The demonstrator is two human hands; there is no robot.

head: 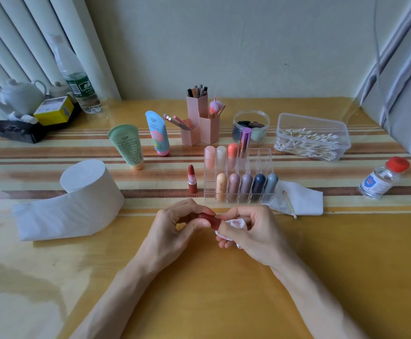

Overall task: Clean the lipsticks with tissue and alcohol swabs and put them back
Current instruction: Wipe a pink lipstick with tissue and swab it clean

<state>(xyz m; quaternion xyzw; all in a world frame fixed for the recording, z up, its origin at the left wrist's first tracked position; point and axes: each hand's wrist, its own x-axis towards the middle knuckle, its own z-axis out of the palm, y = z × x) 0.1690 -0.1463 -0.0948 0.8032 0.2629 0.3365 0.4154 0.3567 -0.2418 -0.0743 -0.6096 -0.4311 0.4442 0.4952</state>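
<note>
Closest to me, both hands meet just above the yellow table (199,277). The left hand (175,228) pinches a short dark red lipstick piece (210,220) between thumb and curled fingers; whether it is a cap or a tube I cannot tell. The right hand (253,231) is curled round a crumpled tissue (235,225) marked with reddish stains, pressed against the end of that red piece.

Off to the left sits a tissue roll (84,189) with its loose end trailing towards the person. To the right lies a flat tissue (302,199) with a used swab (289,203) resting on it.

Just beyond the hands stands a clear organizer (209,189). Its front row holds five capped lipsticks, and its back row holds three more and a purple lipstick (245,141). An uncapped red lipstick (191,178) stands upright on the table just beside the organizer's left wall.

Far right is an alcohol bottle (380,178) with a red cap. Farther back are a green tube (127,146), a blue tube (157,133), pink holders (199,123) with pencils and brushes, a round jar (251,123) and a box of cotton swabs (312,138). A water bottle (77,79) stands in the far left corner
</note>
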